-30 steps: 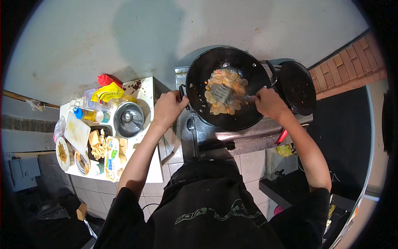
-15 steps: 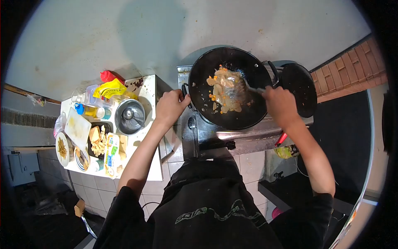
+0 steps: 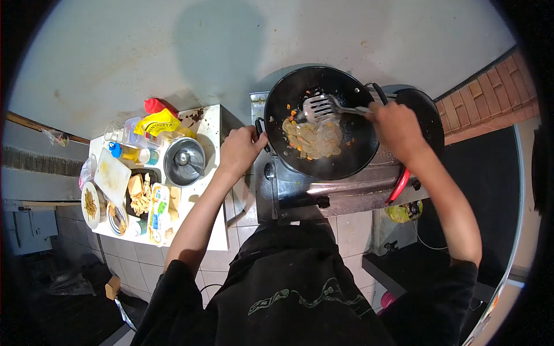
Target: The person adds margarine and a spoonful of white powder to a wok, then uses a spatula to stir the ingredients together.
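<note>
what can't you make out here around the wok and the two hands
All in the head view:
The spatula grip: buried in the right hand.
The wok handle: mostly under the left hand.
Any flame: hidden beneath the wok.
The food: pieces too small to identify.
The packets on the side counter: print too small to read.

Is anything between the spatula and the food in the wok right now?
Nothing visible. The right hand holds the spatula over the wok, its head just beyond the food, with only bare pan between. The left hand grips the wok handle, off to the side.
</note>
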A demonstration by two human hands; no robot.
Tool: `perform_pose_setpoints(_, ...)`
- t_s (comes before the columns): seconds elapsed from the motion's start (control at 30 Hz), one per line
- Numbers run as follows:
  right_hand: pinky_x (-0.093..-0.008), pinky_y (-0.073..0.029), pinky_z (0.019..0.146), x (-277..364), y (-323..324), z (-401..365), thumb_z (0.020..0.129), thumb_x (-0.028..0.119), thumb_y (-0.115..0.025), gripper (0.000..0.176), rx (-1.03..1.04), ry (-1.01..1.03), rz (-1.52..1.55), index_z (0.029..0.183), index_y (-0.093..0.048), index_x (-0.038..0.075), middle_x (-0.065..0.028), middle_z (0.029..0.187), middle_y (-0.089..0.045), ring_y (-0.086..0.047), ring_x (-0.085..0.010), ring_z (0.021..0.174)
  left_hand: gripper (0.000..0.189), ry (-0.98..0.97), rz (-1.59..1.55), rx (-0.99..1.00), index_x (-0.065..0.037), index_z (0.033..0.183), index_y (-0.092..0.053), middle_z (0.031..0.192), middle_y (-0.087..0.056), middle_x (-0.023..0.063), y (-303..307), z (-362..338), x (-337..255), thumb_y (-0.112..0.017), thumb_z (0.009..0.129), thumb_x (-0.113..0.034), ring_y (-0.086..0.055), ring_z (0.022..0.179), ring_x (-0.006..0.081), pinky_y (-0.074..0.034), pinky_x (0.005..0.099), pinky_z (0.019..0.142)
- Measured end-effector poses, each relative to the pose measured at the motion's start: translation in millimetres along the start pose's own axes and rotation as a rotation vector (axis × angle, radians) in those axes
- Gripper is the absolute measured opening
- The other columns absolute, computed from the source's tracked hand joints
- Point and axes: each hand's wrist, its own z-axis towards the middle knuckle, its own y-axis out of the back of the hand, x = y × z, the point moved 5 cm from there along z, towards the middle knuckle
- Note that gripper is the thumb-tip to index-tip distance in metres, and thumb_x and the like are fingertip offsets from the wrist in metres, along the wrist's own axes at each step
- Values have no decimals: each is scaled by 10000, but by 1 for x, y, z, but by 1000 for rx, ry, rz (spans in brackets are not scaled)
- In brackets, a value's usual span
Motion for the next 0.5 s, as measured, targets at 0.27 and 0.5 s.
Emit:
perform_pose_setpoints(0.27, -426, -561, 738, -16, 31, 28, 738, 68, -653, 163, 249, -62, -256, 878, -710, 8, -218, 925, -685, -688, -353, 869, 406, -11, -7, 4, 3, 760, -672, 740, -660, 228, -1, 1, 0, -618, 847, -390, -654, 751, 410, -521, 470, 711)
perform_pose_setpoints(0.5, -429, -542, 651, 7, -4, 44, 807, 179, -634, 232, 751, -88, 21, 808, -703, -43, -218, 812, -691, -689, -333, 762, 395, -30, -19, 13, 50, 795, -644, 696, -631, 229, -1, 2, -2, -617, 856, -340, -638, 710, 392, -492, 437, 665)
